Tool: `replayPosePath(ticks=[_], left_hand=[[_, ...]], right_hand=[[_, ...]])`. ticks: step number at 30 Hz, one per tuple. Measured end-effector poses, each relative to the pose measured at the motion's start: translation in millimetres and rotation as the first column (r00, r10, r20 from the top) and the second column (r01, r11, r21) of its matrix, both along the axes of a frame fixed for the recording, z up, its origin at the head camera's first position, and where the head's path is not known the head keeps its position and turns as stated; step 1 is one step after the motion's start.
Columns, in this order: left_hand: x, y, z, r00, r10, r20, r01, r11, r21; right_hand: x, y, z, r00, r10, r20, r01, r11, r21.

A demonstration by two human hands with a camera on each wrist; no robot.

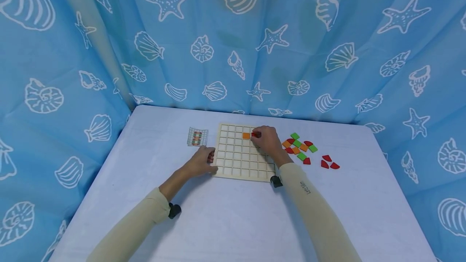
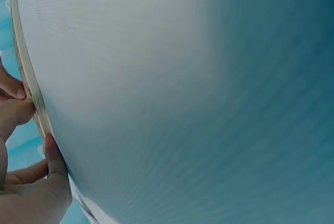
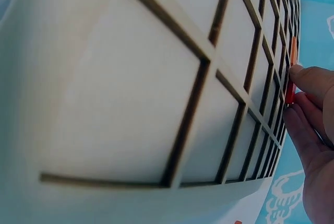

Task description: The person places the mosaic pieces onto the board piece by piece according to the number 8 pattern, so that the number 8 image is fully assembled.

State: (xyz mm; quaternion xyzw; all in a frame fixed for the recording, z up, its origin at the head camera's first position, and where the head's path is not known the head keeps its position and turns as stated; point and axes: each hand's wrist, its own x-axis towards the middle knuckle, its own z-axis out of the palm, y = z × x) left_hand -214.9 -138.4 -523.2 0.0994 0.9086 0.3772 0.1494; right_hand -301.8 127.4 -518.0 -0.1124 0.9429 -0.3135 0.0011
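Observation:
A pale wooden grid board [image 1: 233, 161] lies on the white table. My left hand [image 1: 200, 161] holds its left edge near the front corner; in the left wrist view the thumb and a finger [image 2: 55, 158] touch the rim. An orange square tile [image 1: 246, 136] sits in a cell near the board's far side. Just right of it, my right hand [image 1: 267, 140] pinches a red tile [image 1: 253, 134] at the board. In the right wrist view the red tile [image 3: 290, 92] shows between thumb and fingers, its shape partly hidden. The hand and forearm cover the board's far right part.
Several green, orange and red tiles [image 1: 296, 143] lie loose right of the board, with 3 red fan-shaped tiles [image 1: 325, 164] farther right. A small pattern card [image 1: 198, 137] with a printed grid lies left of the board. A blue shell-print curtain [image 1: 214, 68] surrounds the table.

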Motion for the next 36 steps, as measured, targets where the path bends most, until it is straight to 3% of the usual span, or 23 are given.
replayPosePath(ticks=[22,28,33,36], left_hand=[[1.7,0.8,3.7,1.000,-0.007,-0.001,0.007,1.000,0.017],[0.9,2.3,3.0,1.000,-0.003,0.003,0.003,1.000,0.002],[1.1,1.8,2.4,1.000,-0.003,0.006,0.003,1.000,0.005],[1.8,1.5,3.3,1.000,-0.001,0.002,0.001,1.000,0.010]], right_hand=[[-0.4,-4.8,-1.1,0.999,0.032,-0.014,-0.031,0.999,0.027],[-1.1,7.0,3.2,0.999,0.048,0.020,-0.047,0.999,-0.020],[-5.5,31.3,11.7,0.999,-0.031,-0.035,0.030,0.999,-0.031],[-9.0,51.3,16.5,0.993,-0.121,-0.010,0.121,0.993,0.005]])
